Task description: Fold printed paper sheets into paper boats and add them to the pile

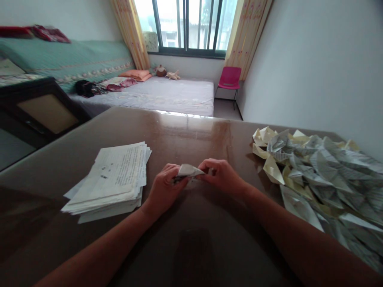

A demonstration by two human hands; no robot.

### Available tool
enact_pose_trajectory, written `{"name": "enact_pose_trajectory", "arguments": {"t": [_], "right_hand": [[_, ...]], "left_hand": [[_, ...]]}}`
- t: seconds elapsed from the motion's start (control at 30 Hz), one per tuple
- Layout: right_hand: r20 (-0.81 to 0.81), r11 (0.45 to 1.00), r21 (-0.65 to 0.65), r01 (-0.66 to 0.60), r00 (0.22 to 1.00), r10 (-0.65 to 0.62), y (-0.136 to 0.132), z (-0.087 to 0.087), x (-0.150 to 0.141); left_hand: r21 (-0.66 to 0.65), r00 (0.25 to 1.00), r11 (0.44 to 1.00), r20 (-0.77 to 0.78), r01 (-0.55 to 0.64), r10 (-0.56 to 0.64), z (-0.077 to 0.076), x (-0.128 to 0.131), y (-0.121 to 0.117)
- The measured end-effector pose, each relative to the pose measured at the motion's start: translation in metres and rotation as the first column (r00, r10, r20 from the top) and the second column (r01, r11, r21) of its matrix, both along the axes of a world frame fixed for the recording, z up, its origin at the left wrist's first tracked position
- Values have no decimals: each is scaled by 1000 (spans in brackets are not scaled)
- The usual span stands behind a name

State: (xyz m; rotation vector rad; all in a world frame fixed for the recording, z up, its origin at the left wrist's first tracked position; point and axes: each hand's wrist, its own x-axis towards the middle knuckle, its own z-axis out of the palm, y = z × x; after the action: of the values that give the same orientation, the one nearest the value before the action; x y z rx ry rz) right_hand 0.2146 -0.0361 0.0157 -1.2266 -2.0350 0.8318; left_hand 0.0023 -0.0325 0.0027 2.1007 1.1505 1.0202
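White and creased, one small folded paper (188, 170) tapers to a point on its right, a pale flap uppermost. The left hand (165, 181) is clamped on its left end; the right hand (220, 175) pinches its tip, so it lies between them. One stack of sheets (109, 175), too overlapped to count, rests left of the left hand. Right of the right hand lies one heap of folded shapes (326, 167), likewise uncountable.

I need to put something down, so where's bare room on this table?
Bare table lies beyond the left hand and right hand, between paper stack and folded-paper pile, and nearer, between the forearms. Crowded: the right side, under that pile, and the middle, where both hands hold folded paper.
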Motion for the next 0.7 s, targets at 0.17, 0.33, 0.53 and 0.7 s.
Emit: {"name": "enact_pose_trajectory", "arguments": {"t": [0.17, 0.33, 0.53, 0.7], "right_hand": [[412, 906, 410, -104, 908, -82, -4, 2, 1], [559, 930, 316, -189, 829, -21, 4, -6, 10], [485, 962, 157, -226, 865, 124, 6, -1, 20], [315, 974, 40, -225, 927, 201, 12, -6, 24]], "left_hand": [[344, 963, 933, -270, 104, -8, 2, -9, 4], [183, 864, 943, -477, 278, -162, -8, -6, 7], [146, 865, 943, -459, 300, -204, -7, -5, 6], [68, 905, 987, -412, 145, -105, -10, -3, 5]]}}
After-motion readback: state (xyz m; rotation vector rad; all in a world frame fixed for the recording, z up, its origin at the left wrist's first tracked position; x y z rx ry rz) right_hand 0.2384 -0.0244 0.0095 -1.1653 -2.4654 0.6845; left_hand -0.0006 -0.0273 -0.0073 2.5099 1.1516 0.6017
